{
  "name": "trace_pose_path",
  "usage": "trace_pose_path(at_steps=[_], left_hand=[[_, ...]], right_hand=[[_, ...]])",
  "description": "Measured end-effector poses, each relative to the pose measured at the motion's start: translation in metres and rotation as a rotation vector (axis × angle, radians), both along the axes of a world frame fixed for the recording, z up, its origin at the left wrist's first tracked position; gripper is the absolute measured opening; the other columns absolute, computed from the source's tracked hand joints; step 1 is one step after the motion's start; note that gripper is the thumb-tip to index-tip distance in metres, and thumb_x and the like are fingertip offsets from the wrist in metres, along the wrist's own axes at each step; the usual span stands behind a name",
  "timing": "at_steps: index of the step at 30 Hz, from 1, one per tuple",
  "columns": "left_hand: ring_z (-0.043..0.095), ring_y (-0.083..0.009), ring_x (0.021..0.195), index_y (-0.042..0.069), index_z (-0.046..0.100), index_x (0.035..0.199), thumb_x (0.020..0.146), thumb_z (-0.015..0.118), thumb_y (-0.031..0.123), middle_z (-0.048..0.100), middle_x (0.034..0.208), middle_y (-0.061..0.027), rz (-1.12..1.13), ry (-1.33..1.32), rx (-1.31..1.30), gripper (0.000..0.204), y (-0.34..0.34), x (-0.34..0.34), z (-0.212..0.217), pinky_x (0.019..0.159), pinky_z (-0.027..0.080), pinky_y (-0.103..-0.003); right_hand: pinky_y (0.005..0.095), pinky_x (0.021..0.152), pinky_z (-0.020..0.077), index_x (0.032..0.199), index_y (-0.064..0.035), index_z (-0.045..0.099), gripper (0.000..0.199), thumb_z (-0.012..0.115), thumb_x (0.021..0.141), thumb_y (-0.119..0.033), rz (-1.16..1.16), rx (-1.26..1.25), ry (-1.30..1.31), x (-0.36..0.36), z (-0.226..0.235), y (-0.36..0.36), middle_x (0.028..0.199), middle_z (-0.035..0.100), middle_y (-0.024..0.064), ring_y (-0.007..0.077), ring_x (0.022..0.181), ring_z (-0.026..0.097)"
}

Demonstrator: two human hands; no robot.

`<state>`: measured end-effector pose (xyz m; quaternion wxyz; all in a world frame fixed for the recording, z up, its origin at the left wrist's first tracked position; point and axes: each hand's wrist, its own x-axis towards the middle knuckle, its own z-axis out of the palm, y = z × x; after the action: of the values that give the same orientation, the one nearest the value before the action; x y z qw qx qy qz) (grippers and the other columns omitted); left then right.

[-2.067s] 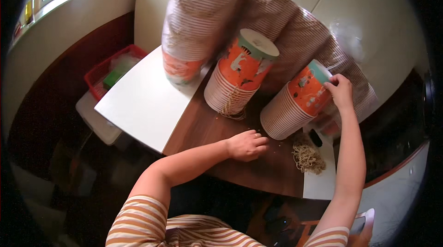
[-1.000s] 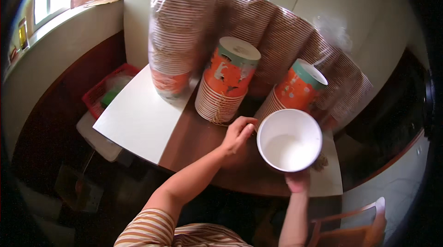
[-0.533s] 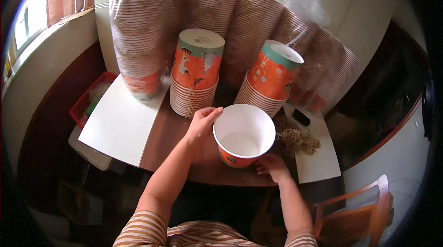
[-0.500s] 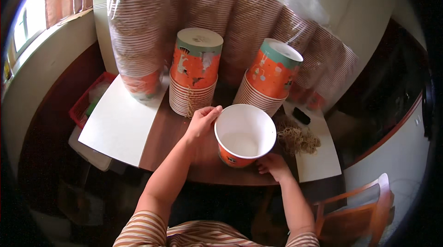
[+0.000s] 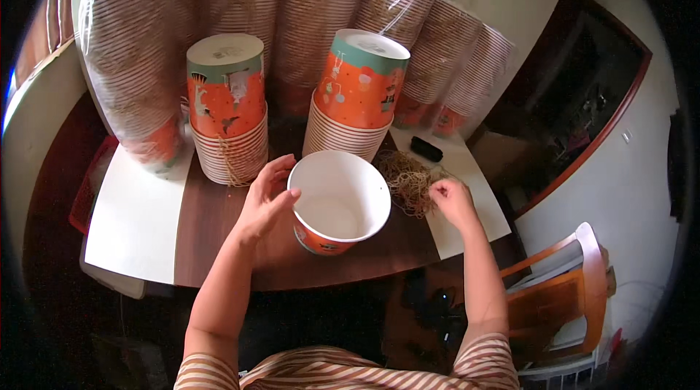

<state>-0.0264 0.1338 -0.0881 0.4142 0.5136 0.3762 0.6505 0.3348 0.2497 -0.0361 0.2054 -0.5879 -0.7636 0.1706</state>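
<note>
An orange paper tub [image 5: 337, 204] with a white inside stands open end up on the brown table [image 5: 219, 244]. My left hand [image 5: 266, 197] grips its left rim. My right hand [image 5: 452, 200] has its fingers pinched at the edge of a tangled heap of tan rubber bands [image 5: 408, 180] just right of the tub; whether it holds a band I cannot tell. Behind the tub stand two upside-down stacks of the same tubs, one at the left [image 5: 227, 109] and one at the right [image 5: 354, 95].
Long plastic-wrapped sleeves of tubs [image 5: 292, 18] lean along the back. White sheets [image 5: 135, 215] cover the table's left and right ends. A small black object [image 5: 426, 148] lies behind the bands. An orange chair [image 5: 561, 281] stands at the right, a red crate [image 5: 84, 186] at the left.
My right hand lifted one tub off the right stack, turned it open end up and brought it to the table centre. My left hand took its rim; my right hand went to the rubber bands.
</note>
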Motion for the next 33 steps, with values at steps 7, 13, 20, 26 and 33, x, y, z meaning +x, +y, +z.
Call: trace_pose_path(at_steps=[7,13,20,26,33], left_hand=[[0.060,-0.0159,0.096,-0.005,0.057,0.112,0.082,0.057,0.004,0.064,0.101,-0.0110,0.033,-0.302,-0.076,0.031,0.000,-0.009,-0.006,0.087,0.046,-0.028],[0.060,-0.0150,0.097,-0.004,0.058,0.111,0.085,0.060,0.006,0.064,0.101,-0.0101,0.043,-0.185,-0.067,0.028,-0.005,-0.005,-0.006,0.087,0.047,-0.028],[0.047,-0.0251,0.113,0.002,0.058,0.113,0.078,0.067,0.026,0.051,0.119,-0.0152,0.218,0.279,0.337,0.043,-0.012,0.006,0.014,0.096,0.038,-0.036],[0.051,-0.0324,0.108,0.007,0.059,0.074,0.068,0.073,0.033,0.058,0.101,-0.0099,0.110,0.896,0.695,0.031,-0.034,0.018,0.062,0.092,0.037,-0.047],[0.058,-0.0260,0.085,0.005,0.051,0.061,0.069,0.073,0.026,0.052,0.075,-0.0058,0.265,1.016,0.839,0.031,-0.022,0.008,0.055,0.082,0.042,-0.043]], right_hand=[[0.0408,0.089,0.0398,0.091,-0.0092,0.067,0.018,0.060,0.074,-0.009,0.488,0.419,-0.479,-0.056,-0.035,0.026,0.096,0.055,0.0099,0.0303,0.101,0.048],[0.0423,0.092,0.0386,0.077,-0.0086,0.067,0.009,0.058,0.077,-0.010,0.470,0.399,-0.733,-0.071,-0.039,0.044,0.099,0.057,0.0128,0.0325,0.102,0.047],[0.0262,0.069,0.0455,0.081,-0.0012,0.062,0.010,0.063,0.083,-0.011,0.257,0.163,0.326,-0.046,0.056,0.061,0.078,0.062,0.0022,0.0098,0.072,0.056],[0.0258,0.072,0.0463,0.088,-0.0071,0.058,0.008,0.057,0.087,-0.015,0.197,0.096,0.778,-0.035,0.165,0.071,0.085,0.064,0.0039,0.0109,0.075,0.057],[0.0255,0.068,0.0475,0.089,-0.0056,0.054,0.011,0.056,0.089,-0.016,0.265,0.216,0.916,-0.041,0.247,0.033,0.076,0.060,0.0041,0.0131,0.070,0.059]])
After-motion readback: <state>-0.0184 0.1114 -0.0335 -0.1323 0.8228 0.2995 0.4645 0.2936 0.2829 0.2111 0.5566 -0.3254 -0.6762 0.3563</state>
